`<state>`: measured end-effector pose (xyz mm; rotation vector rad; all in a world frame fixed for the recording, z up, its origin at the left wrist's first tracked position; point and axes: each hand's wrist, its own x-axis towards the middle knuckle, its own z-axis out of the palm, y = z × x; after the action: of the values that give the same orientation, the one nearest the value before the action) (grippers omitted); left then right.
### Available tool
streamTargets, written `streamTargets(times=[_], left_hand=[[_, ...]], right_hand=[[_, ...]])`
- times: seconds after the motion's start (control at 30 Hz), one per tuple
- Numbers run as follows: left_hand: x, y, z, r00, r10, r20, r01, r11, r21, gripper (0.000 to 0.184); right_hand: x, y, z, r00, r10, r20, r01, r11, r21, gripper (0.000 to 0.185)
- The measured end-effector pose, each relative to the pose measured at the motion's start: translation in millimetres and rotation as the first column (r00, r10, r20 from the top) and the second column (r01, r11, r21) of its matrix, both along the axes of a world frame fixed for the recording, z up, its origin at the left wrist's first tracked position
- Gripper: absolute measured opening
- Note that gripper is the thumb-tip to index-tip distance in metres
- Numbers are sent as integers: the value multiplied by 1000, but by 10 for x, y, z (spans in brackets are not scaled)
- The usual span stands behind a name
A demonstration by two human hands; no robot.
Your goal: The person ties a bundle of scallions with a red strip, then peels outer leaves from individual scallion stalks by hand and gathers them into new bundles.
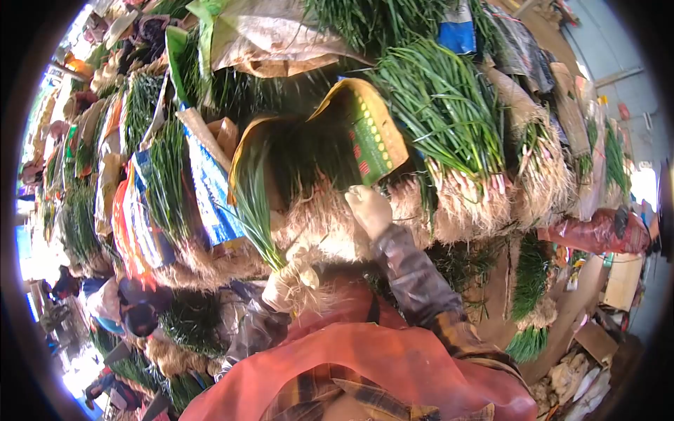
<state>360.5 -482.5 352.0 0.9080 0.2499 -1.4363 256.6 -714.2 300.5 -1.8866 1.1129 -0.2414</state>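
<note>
My left hand, in a pale glove, is wrapped round the root end of a bunch of green onions. The leaves point up and away from me, and roots hang below the fingers. My right hand, gloved too, has its fingers drawn together at the front of the root pile; what they hold, if anything, is hidden. Between and beyond both hands, a heap of green onions lies roots toward me, its leaves in shadow under a yellow-and-green printed sack.
To the right, a large pile of green onions lies with roots facing me. Blue-and-white sacking hangs at the left. Other people work at the left, one bent over. Bundles of green onions lie lower right near a cardboard box.
</note>
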Motion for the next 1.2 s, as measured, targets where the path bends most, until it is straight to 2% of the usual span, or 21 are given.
streamTargets(times=[0.1,0.2,0.37,0.43,0.47,0.5,0.53,0.6,0.7,0.73,0.8,0.83,0.87,0.9,0.93,0.97,1.03,1.1,1.13,1.17,1.2], left_hand=[[88,-12,148,990,95,-104,-117,966,-230,45],[210,-91,296,991,56,-125,-86,964,-250,54],[179,-220,277,985,-159,-62,162,986,51,48],[195,-185,104,967,-254,-21,253,967,-42,48],[189,-186,110,970,-239,-48,236,970,-51,47],[183,-203,118,971,-226,-74,222,973,-59,47],[188,-208,129,968,-239,-70,239,971,-9,45],[180,-246,195,951,-309,-32,309,951,14,42],[161,-207,51,923,-384,-27,384,912,143,43],[105,-191,-12,951,-275,-144,301,928,218,45],[115,-208,127,926,-360,-115,373,918,134,46],[126,-213,208,899,-429,-88,435,898,65,46],[129,-215,252,870,-489,-68,494,865,91,45],[89,-121,187,921,-363,-143,369,929,24,43],[107,-101,274,944,-303,-127,306,952,3,43],[130,-101,343,963,-244,-114,243,970,-23,43],[191,-24,236,987,-159,-34,154,981,-117,47],[253,-143,267,985,-150,-83,153,988,37,48],[249,-134,70,987,-162,-19,161,986,-33,50],[266,-198,43,986,-165,-9,164,986,-39,50],[230,-229,36,984,-170,-52,169,985,-21,50]], right_hand=[[295,-141,-431,773,313,-552,-267,949,165,41],[352,-188,-487,850,209,-483,-230,973,15,36],[224,-157,-247,858,131,-497,-276,933,-230,30],[201,-27,-128,965,-29,-259,-74,923,-379,37],[198,58,-71,997,23,-75,-40,971,-235,36],[220,173,-15,999,14,-51,2,951,309,36],[263,272,0,991,-26,131,-87,622,778,34],[315,434,89,928,-219,301,-265,179,948,32],[487,540,274,955,120,271,-288,598,748,22],[488,593,238,928,291,233,-370,791,487,20],[408,617,-232,894,444,63,-444,896,-17,19],[278,487,-223,995,34,94,-76,868,491,16],[148,358,-205,850,-524,-52,363,511,779,14],[2,273,-218,835,-509,-210,493,521,696,29],[-394,265,-515,990,49,-135,49,771,635,36],[-522,310,-494,874,440,-207,-230,749,621,40],[-649,349,-201,382,905,-187,-649,406,643,47],[-378,414,-291,796,403,-452,-332,915,232,46],[-204,338,-96,985,119,-124,-110,991,76,45],[-18,197,-217,937,175,-301,-210,974,-86,39],[102,98,-445,899,224,-376,-233,972,22,38]])
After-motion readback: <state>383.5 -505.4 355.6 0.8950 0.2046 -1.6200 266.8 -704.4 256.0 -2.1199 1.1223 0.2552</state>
